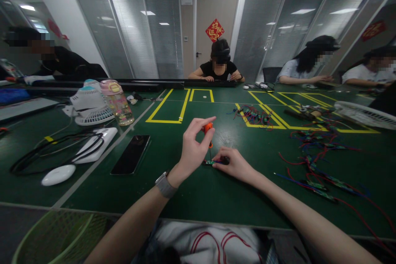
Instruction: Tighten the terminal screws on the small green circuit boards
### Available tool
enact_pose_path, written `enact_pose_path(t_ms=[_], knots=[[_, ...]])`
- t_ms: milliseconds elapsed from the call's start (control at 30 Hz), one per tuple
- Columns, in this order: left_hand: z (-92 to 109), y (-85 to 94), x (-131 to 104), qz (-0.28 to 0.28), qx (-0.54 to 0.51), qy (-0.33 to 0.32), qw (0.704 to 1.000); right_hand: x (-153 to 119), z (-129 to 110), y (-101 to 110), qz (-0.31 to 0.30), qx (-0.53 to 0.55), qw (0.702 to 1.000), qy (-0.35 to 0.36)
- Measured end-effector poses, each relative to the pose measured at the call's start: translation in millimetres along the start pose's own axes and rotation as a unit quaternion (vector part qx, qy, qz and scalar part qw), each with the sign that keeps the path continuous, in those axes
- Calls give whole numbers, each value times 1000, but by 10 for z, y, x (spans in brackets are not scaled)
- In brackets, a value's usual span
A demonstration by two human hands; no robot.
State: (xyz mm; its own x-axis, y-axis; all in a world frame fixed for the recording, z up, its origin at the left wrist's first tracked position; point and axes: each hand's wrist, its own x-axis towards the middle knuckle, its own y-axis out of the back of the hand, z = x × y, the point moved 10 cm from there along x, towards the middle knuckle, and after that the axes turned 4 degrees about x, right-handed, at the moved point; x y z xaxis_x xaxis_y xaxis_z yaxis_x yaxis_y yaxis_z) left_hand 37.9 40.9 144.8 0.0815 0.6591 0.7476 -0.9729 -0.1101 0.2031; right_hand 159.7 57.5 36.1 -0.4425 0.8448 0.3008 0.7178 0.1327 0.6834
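Observation:
An orange-handled screwdriver (210,145) stands upright over a small green circuit board (209,162) on the green table. My left hand (196,140), with a watch at the wrist, is closed round the screwdriver's handle, its index finger stretched over the top. The thin shaft points down onto the board. My right hand (231,162) pinches the right end of the board, with a small black part beside its fingers. Several boards with red and blue wires (320,187) lie to the right, and another tangled bunch (253,115) sits farther back.
A black phone (131,154), a white power bank or box (96,144), a white mouse-like object (58,175), a drink bottle (117,103) and a white fan (90,103) are on the left. A green basket (62,235) stands below the table edge. Several people sit around the table.

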Motion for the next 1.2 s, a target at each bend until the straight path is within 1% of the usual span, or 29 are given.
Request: enact_pose_path(t_ms=[100, 167, 400, 500, 600, 733, 800, 967, 1200], knots=[[29, 14, 10, 7, 22, -13, 1000, -3, -11, 5, 0, 1, 1000, -2], [20, 8, 11, 5, 19, -8, 1000, -3, -12, 3, -1, 1, 1000, -3], [-12, -16, -7, -8, -47, 13, 999, 6, -6, -10, -2, -3, 1000, 2], [-23, -43, -10, -21, -58, 19, 998, 6, 2, -9, -2, -5, 1000, 2], [-8, -52, -3, -25, -37, 10, 999, 3, 9, -3, -1, -4, 1000, -3], [36, -5, 11, -1, 6, -13, 1000, 3, -4, 1, -1, -2, 1000, -5], [37, -3, 12, -1, 13, -12, 1000, 5, -7, 1, -1, -1, 1000, -5], [34, -61, -1, -32, -25, -9, 999, 7, 0, -3, -2, 0, 1000, -3], [-39, -95, -22, -40, -69, 18, 997, 3, -17, 0, -4, -2, 1000, -2]])
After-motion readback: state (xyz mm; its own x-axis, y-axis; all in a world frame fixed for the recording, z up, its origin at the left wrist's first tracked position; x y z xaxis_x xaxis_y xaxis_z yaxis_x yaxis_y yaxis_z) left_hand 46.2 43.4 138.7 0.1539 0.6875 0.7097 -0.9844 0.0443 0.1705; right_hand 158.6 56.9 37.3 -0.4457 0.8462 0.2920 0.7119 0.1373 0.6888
